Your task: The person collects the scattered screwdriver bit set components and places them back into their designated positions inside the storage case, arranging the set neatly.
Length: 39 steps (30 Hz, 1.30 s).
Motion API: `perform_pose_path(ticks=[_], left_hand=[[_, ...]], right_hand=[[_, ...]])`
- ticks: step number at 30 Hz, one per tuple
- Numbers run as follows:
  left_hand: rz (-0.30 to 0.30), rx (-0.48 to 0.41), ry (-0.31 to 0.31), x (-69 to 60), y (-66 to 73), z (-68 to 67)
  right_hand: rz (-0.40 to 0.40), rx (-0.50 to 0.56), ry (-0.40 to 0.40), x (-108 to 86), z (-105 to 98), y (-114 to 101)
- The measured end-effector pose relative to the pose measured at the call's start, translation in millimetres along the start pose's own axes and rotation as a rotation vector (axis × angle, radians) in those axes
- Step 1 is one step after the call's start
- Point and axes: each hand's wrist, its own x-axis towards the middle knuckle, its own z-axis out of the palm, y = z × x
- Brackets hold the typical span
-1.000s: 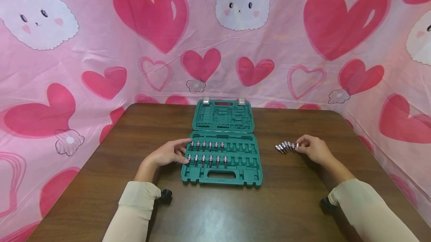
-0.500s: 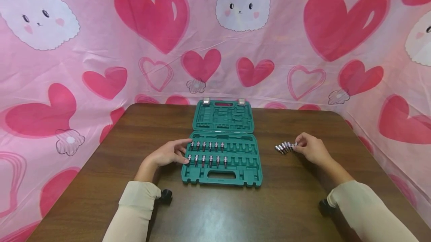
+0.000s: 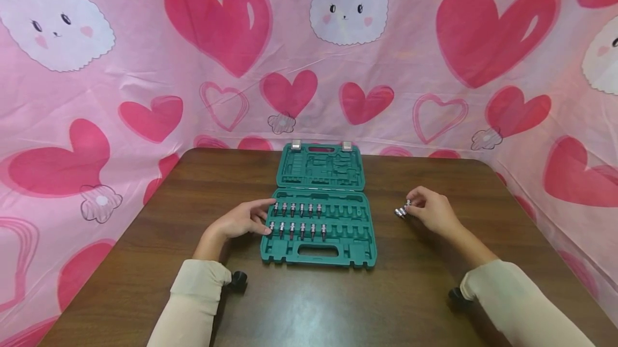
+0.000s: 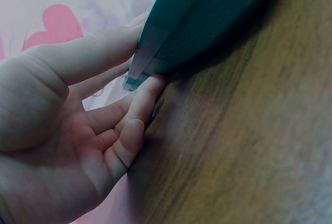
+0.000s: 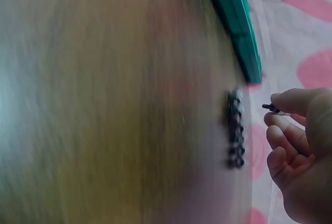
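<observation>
A green plastic bit-socket case [image 3: 317,229] lies unfolded on the table. My left hand [image 3: 241,219] holds its left edge, thumb and index finger on the rim; in the left wrist view, other fingers [image 4: 142,102] curl low against the side [image 4: 171,32]. Two rows of silver bit sockets [image 3: 302,229] fill the left part of the tray; the slots [image 3: 345,230] to their right are bare. Right of the case, my right hand [image 3: 434,212] pinches one bit socket [image 5: 273,109] between thumb and finger, above a row of loose bit sockets [image 5: 237,130] partly hidden in the head view.
The case's lid [image 3: 320,167] lies back, its two metal latches [image 3: 346,146] at the far edge. Brown wood-grain table [image 3: 309,309] surrounds the case. A pink cloth [image 3: 401,57] with hearts and rabbits hangs behind and at both sides.
My right hand has shifted left and slightly up from the right end of the loose row, now pinching a bit socket above it. My left hand and the case have stayed put.
</observation>
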Motion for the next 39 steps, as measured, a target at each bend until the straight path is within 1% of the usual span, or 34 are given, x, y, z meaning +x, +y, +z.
perform_pose_path(ticks=[3,9,15,22,28,36,39], left_hand=[[0.0,0.003,0.001,0.0,0.7,0.0],[0.0,0.002,-0.001,0.9,1.0,-0.1],[0.003,-0.001,-0.002,1.8,1.0,0.1],[0.008,0.001,-0.004,1.9,2.2,-0.1],[0.01,-0.003,-0.005,2.3,4.0,0.2],[0.007,-0.005,-0.005,1.7,3.1,0.2],[-0.006,-0.003,0.001,0.8,2.3,0.2]], right_hand=[[-0.01,0.021,-0.011,0.1,6,-7],[-0.021,0.058,-0.006,-1.5,16,-18],[-0.004,0.106,-0.027,-4.2,24,-28],[-0.001,0.138,-0.019,-4.4,33,-42],[-0.016,0.144,-0.005,-4.9,42,-54],[-0.039,0.228,-0.013,-4.2,57,-69],[-0.052,0.249,-0.025,-4.1,63,-76]])
